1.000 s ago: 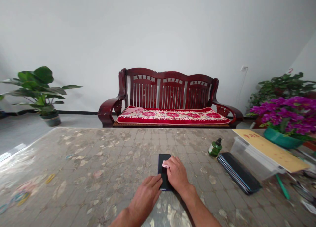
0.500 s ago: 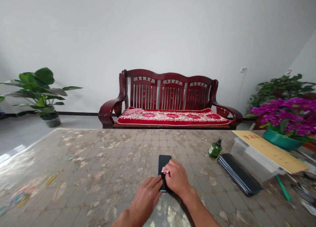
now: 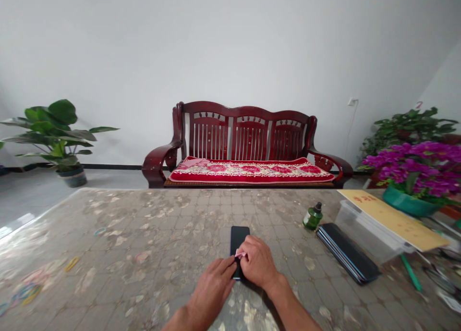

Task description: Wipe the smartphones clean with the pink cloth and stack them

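Observation:
A dark smartphone (image 3: 239,237) lies flat on the table in front of me, its lower part largely covered by my hands. My left hand (image 3: 215,282) rests at its lower left edge, fingers stretched out and touching it; the thumb is hidden. Closed over the screen, my right hand (image 3: 258,261) pinches a small pale pink cloth (image 3: 239,253), of which only a folded bit shows. The cloth appears to touch the glass.
To the right stand a green bottle (image 3: 312,216), a stack of dark phones (image 3: 347,254) and a clear plastic box (image 3: 367,235) under a yellow envelope (image 3: 392,218). A green-handled tool (image 3: 411,272) lies nearby. Rubber bands (image 3: 30,288) are scattered at left.
My right hand has slid slightly down the phone with the pink cloth, toward me. The left hand and the phone have hardly moved.

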